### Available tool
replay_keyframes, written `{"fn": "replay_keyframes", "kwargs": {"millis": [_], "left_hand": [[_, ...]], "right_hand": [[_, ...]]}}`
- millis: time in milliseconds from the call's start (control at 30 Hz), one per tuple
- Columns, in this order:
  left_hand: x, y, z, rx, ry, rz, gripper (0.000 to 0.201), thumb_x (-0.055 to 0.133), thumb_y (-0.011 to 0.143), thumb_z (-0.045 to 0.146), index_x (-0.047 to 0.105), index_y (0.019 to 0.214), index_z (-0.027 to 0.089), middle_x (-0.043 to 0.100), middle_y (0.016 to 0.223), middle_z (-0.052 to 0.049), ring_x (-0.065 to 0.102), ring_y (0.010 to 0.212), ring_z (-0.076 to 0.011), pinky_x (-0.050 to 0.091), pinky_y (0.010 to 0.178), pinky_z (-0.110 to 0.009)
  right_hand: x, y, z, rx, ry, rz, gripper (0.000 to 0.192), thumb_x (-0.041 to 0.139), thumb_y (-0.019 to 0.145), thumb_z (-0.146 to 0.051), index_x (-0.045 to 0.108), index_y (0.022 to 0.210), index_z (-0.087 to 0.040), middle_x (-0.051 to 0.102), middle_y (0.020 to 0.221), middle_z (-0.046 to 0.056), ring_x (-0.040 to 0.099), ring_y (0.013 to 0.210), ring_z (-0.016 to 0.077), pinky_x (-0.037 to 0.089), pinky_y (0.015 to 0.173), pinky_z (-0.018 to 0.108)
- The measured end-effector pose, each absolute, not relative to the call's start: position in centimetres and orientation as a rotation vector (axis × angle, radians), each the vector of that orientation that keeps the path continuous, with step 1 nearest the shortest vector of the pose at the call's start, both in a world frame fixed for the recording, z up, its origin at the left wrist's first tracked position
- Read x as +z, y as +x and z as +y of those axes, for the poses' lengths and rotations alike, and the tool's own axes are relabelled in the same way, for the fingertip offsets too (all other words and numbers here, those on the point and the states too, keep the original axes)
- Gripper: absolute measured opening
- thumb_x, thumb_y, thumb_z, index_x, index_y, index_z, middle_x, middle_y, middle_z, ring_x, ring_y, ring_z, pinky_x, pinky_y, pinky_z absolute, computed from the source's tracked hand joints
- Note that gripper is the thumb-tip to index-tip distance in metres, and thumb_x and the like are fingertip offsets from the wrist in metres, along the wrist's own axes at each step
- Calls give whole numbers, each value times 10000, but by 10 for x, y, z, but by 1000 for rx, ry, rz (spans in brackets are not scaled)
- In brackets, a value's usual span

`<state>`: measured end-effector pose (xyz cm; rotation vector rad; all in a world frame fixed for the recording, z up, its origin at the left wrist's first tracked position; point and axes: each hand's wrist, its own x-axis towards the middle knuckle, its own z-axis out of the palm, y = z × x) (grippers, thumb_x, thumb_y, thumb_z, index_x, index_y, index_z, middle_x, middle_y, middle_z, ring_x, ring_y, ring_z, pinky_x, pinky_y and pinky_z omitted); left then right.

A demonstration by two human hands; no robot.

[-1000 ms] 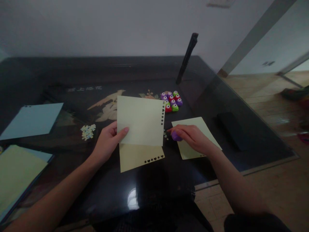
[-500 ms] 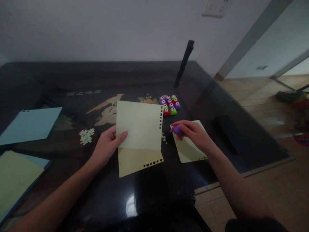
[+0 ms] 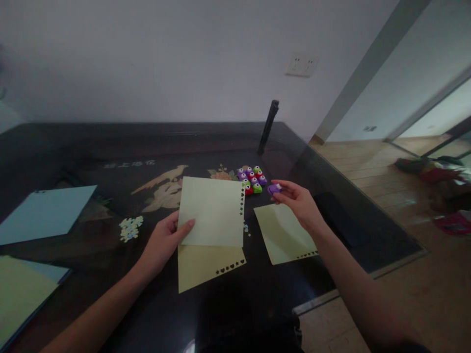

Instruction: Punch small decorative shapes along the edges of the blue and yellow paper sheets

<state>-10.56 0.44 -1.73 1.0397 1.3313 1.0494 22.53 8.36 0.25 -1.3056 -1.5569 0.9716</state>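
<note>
My left hand (image 3: 165, 241) pinches the lower left edge of a pale yellow sheet (image 3: 213, 212) whose right edge carries a row of small punched shapes. Under it lies a second yellow sheet (image 3: 206, 269) with punched hearts along its lower edge. My right hand (image 3: 300, 203) holds a small purple paper punch (image 3: 274, 188) just above the table, close to a cluster of purple, red and green punches (image 3: 250, 178). A third yellow sheet (image 3: 283, 232) lies below my right hand.
The dark glass-topped table (image 3: 110, 147) also bears a light blue sheet (image 3: 44, 214) at left, stacked sheets (image 3: 22, 289) at lower left, a small pile of paper cutouts (image 3: 129, 228), a black flat object (image 3: 336, 213) at right and a black leaning rod (image 3: 268, 126).
My right hand has lifted the purple punch from beside the held sheet's edge and carried it up toward the cluster of punches. The left hand keeps its hold on the sheet.
</note>
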Motion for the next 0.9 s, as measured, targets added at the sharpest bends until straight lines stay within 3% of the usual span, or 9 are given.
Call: {"fn": "replay_keyframes", "kwargs": {"millis": [100,300,900], "left_hand": [[-17,-105,4,1058,1024,1311,490,732,718,433,640,1087,125,760,921,-95,713,768,-254,554,669,-336],[-15,-105,4,1056,1011,1311,536,742,702,453,635,1111,123,763,917,-94,715,780,-266,559,656,-340],[-16,-106,4,1001,998,1383,512,753,686,466,647,1063,135,767,895,-82,714,756,-251,559,643,-309]], "right_hand": [[2,233,108,568,-1380,-1823,345,666,796,-304,640,1112,-167,723,992,100,686,878,221,556,740,363],[-9,238,141,352,-1389,-2122,210,705,728,-145,701,934,-185,698,916,76,641,786,212,503,774,372],[-28,245,143,124,-1398,-2358,265,608,826,-124,607,1083,-189,626,1053,92,625,907,241,482,811,359]]}}
